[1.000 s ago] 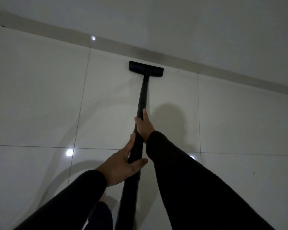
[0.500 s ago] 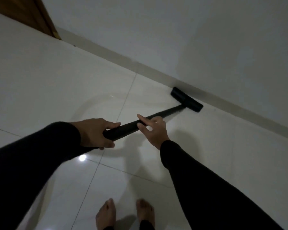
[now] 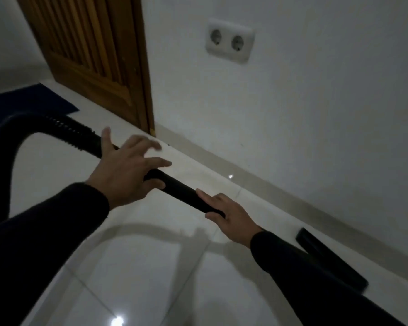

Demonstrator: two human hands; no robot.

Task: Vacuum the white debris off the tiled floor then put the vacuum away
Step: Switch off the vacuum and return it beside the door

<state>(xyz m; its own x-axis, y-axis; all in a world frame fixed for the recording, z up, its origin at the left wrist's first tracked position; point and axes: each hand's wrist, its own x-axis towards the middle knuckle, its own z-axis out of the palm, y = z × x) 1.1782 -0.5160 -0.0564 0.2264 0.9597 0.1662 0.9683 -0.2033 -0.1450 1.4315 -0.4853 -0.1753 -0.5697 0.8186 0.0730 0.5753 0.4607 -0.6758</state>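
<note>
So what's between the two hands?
In the head view, only a bare stretch of the black wand lies between the left hand and right hand.

Blk vacuum tube (image 3: pixel 181 188), white glossy floor tiles (image 3: pixel 132 274), brown slatted door (image 3: pixel 92 55).

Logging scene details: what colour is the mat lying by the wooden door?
Dark blue; the mat shows best, and only, in the head view.

Dim, grey-toned indoor light falls across the glossy tiled floor (image 3: pixel 151 278), where 2 small glare spots shine. A curved shadow arcs over the tiles. The left hand (image 3: pixel 125 170) shows motion blur at its fingertips; wide-angle distortion tilts the wall (image 3: pixel 316 114).
</note>
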